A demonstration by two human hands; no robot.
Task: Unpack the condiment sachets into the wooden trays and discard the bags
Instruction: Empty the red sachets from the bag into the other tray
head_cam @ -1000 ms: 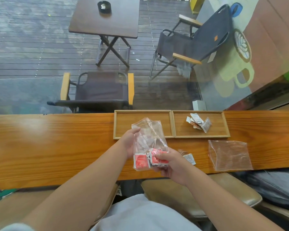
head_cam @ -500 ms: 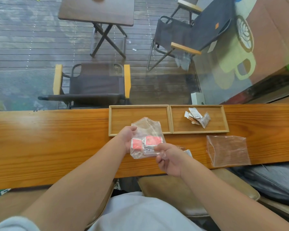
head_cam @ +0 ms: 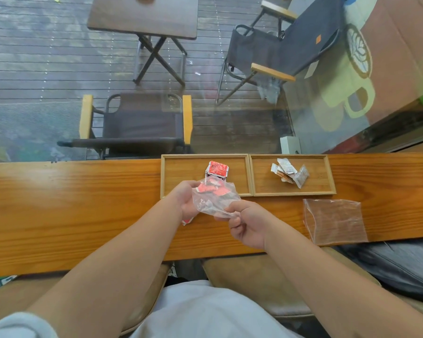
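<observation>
Both hands hold a clear plastic bag [head_cam: 215,200] tipped over the near edge of the left wooden tray [head_cam: 178,172]. My left hand [head_cam: 185,198] grips its left side and my right hand [head_cam: 246,224] pinches its bottom corner. Red sachets [head_cam: 216,170] lie in the left tray just beyond the bag's mouth; a few red ones still show inside the bag. One red sachet [head_cam: 187,221] peeks out on the counter under my left wrist. The right wooden tray [head_cam: 325,176] holds white and grey sachets [head_cam: 289,172].
An emptied clear bag [head_cam: 335,220] lies flat on the wooden counter [head_cam: 71,203] to the right of my hands. Beyond the counter is a glass pane with outdoor chairs and a folding table. Stool seats and a grey bag sit below the counter's near edge.
The bag was upright with red sachets at its bottom; now it is tipped toward the left tray and red sachets have dropped into that tray. Both hands moved forward.
</observation>
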